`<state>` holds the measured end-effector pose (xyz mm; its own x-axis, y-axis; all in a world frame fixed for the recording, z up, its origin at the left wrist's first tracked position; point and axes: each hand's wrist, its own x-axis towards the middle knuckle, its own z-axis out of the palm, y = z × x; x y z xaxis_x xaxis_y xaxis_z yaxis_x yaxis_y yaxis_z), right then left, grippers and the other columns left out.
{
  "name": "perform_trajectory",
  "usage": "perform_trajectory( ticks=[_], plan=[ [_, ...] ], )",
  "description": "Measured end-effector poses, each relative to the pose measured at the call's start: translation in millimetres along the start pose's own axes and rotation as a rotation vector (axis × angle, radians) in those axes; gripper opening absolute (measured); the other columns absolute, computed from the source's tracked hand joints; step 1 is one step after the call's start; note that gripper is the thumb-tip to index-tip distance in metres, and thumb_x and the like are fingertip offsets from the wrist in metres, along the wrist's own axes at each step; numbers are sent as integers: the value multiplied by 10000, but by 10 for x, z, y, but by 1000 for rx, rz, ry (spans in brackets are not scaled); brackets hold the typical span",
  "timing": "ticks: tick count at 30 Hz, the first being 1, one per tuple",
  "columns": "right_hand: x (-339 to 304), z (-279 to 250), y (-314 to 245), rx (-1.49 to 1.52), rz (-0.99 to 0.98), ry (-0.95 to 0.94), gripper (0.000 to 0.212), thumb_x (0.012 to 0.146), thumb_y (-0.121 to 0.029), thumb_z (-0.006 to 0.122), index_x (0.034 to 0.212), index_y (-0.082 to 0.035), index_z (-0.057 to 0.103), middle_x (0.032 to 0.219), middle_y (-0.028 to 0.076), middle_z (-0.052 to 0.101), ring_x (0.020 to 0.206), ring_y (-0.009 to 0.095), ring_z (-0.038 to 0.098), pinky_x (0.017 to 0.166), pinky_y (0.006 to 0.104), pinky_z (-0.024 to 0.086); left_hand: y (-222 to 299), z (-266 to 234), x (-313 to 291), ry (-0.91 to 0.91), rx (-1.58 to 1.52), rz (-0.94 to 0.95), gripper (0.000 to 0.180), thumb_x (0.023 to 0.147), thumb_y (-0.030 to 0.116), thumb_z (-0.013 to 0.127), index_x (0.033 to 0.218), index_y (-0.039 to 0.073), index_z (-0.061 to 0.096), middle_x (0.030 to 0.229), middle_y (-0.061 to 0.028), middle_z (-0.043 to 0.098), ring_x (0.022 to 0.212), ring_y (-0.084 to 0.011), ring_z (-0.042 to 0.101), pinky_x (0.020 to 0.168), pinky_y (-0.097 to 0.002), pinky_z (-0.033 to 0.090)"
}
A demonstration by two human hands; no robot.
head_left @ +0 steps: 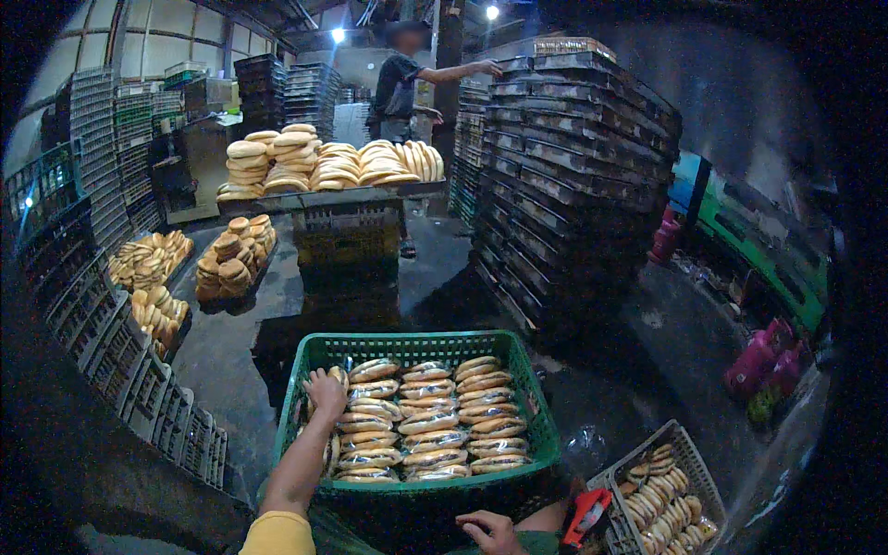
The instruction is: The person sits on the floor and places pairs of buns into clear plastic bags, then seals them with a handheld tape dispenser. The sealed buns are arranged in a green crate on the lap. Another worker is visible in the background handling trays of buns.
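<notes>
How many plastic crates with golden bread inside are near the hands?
2: a green rectangular plastic crate in front, under the left hand, and a pale rectangular plastic crate at lower right. Others could be hidden.

A: Which colour on the large crate [416, 339] at lower centre?
B: Green, patterned with a grid of small holes.
A: And on the wrapped breads [430, 421] inside?
B: Golden tan, with white glints off the clear wrapping.
A: Anything yellow?
B: Only on the sleeve [277, 535], lower edge, left of centre.
A: And red?
B: On the red-and-black object [585, 516], lower right of centre.
A: Pink?
B: On the bags [763, 361] at far right.
A: And on the tray stack [578, 157], upper right of centre?
B: Black, blotched with grey.
</notes>
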<state>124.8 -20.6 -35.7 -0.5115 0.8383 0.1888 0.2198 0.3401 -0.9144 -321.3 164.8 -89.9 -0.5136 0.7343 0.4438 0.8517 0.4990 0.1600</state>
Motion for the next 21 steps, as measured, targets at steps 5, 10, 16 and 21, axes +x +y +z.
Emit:
perform_trajectory(
  ticks=[5,10,16,21],
  plan=[
    [647,30,-170,60,-10,194,315,999,-269,562,1138,-13,683,1005,128,707,939,233,683,866,365,530,198,-730,-255,262,-964,50,179,893,104,644,1030,-11,641,913,-132,639,780,-246,625,721,-355,509],
    [1479,360,-124,861,290,263,375,1061,-319,462,1220,-6,596,1008,52,659,919,154,631,827,320,505,646,-1523,-1318,-326,-1487,1,235,923,119,681,1136,41,619,1009,-38,618,874,-103,600,726,-281,505],
    [1259,395,-234,138,-278,268,415,1024,-396,538,1123,-3,630,974,69,645,913,175,607,824,313,490,878,-1931,-1910,-514,-1737,-66,701,820,262,830,1378,37,471,1307,-96,559,1144,-171,576,992,-330,478],
    [1061,279,-355,85,-146,427,228,964,-160,588,840,18,656,796,121,626,735,241,589,684,362,460,997,-1876,-2068,-642,-1751,47,692,805,207,831,1380,15,499,1283,-87,615,1179,-193,580,1031,-355,470]
  ],
)
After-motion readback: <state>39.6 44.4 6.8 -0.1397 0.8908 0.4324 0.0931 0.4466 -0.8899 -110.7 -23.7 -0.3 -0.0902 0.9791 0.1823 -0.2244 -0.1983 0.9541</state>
